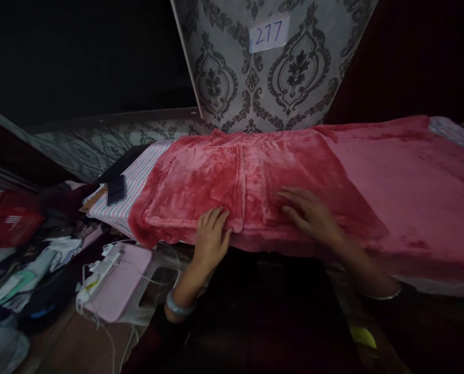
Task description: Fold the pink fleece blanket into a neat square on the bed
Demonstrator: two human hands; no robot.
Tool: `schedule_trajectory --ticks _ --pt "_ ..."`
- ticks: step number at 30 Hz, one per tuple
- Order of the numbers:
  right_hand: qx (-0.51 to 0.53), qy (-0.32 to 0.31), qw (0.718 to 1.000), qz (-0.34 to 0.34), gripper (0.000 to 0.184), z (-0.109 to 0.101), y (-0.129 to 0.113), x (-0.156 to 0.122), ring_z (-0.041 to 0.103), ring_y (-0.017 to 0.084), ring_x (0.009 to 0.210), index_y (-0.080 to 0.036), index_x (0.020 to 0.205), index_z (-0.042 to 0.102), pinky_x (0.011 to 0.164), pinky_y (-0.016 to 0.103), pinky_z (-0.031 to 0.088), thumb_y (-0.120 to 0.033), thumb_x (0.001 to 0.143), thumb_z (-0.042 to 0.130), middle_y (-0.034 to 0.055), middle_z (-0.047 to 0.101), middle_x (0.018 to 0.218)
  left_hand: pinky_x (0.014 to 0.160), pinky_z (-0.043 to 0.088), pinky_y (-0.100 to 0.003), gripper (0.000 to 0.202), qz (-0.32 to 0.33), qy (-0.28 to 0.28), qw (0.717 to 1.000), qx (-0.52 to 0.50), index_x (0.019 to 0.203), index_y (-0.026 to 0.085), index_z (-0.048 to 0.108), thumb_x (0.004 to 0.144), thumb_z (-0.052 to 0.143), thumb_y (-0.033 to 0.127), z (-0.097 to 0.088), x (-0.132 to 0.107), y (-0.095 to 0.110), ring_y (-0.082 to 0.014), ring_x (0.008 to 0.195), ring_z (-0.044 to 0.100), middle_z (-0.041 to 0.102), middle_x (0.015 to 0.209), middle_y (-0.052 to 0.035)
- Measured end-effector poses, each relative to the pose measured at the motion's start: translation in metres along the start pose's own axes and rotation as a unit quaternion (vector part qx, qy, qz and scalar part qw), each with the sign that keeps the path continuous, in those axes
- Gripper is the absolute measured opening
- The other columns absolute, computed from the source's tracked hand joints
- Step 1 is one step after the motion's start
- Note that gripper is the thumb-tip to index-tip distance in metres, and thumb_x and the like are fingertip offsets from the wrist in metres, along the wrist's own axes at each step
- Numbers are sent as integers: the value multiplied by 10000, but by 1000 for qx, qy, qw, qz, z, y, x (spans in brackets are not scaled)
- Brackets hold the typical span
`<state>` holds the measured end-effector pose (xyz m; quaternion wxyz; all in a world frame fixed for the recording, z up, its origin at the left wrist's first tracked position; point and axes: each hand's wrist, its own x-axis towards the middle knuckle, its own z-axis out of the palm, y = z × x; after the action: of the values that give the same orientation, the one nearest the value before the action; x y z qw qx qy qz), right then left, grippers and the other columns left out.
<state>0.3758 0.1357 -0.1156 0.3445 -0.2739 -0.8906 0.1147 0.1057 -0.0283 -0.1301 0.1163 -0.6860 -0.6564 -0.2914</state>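
A red plush cloth (193, 179) lies on the table, with two folded panels whose edges face each other across a narrow strip near its middle. My left hand (212, 236) rests at the front edge of the left panel, fingers stretched out over the fabric near its corner. Over the right panel (298, 161), my right hand (310, 213) has its fingers extended and thumb apart, slightly blurred; whether it touches the cloth I cannot tell. Neither hand grips anything. Beneath and to the right spreads a smoother pink cloth (419, 187).
A striped cloth (146, 161) shows at the table's left end. Below left, a white power strip (99, 275) with cables sits by a pink-lidded box (126, 285). Clothes and bags (29, 275) crowd the floor. A large dark screen (87, 57) and patterned wall (251, 78) stand behind.
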Motion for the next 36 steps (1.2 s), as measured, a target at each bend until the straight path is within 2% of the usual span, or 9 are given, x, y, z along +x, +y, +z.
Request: schedule_trajectory --ticks 6,11,16,20,23,26,29,33,36 --pt "11 1 999 -36 343 33 -33 -7 657 294 1219 -216 1259 738 1065 543 518 -277 1001 521 125 702 1319 1120 456 -526 453 29 -65 997 -22 1417 189 589 981 574 311 4 6 -3 -311 1327 562 630 1423 -154" --pt "22 -12 999 -44 332 41 -45 -2 646 284 1236 -216 1243 744 1070 521 519 -245 989 533 119 699 1327 1176 390 -550 569 30 -101 994 -5 1470 181 543 917 645 267 -2 7 -8 -338 1402 492 547 1523 -163" --pt "43 -43 998 -30 353 49 -53 18 656 276 1226 -209 1265 735 1068 500 523 -212 973 537 116 699 1329 1124 434 -530 596 7 -143 990 -4 1457 196 557 867 642 197 -10 25 -11 -342 1378 499 546 1518 -147" --pt "85 -61 994 -5 338 50 -52 29 678 267 1193 -221 1242 748 1036 453 545 -209 962 559 104 719 1293 1028 487 -501 461 -10 -174 985 -10 1249 193 671 806 597 89 -7 44 -8 -318 1247 569 629 1388 -132" --pt "118 -82 990 10 315 44 -43 42 716 267 1106 -221 1208 765 972 433 575 -224 952 580 100 753 1210 987 502 -473 358 -24 -161 986 -18 1066 186 688 759 573 42 -2 51 -7 -297 1152 595 678 1237 -122" --pt "146 -102 982 60 290 37 -24 67 744 262 1000 -222 1163 783 889 411 605 -247 946 592 88 778 1126 968 506 -464 339 -12 -142 988 -57 1062 187 676 758 591 65 -3 48 -9 -289 1118 599 684 1187 -107" --pt "171 -119 967 146 211 35 3 103 749 253 950 -207 1002 810 872 378 608 -177 874 646 72 793 1040 1001 502 -476 397 12 -135 982 -131 1238 194 645 843 664 224 -8 43 -15 -292 1167 601 667 1271 -115" --pt "281 -126 892 331 68 43 30 149 728 206 762 -161 864 754 744 305 615 -120 839 705 37 738 747 1015 515 -444 341 -1 -131 973 -190 1276 193 641 949 611 289 -9 40 -21 -259 1168 618 681 1240 -111" --pt "337 -122 851 385 96 55 36 176 704 174 661 -150 966 701 676 297 620 -168 880 739 40 697 722 983 530 -439 360 2 -141 977 -158 1242 195 658 883 683 211 -7 41 -21 -265 1132 618 672 1208 -102"
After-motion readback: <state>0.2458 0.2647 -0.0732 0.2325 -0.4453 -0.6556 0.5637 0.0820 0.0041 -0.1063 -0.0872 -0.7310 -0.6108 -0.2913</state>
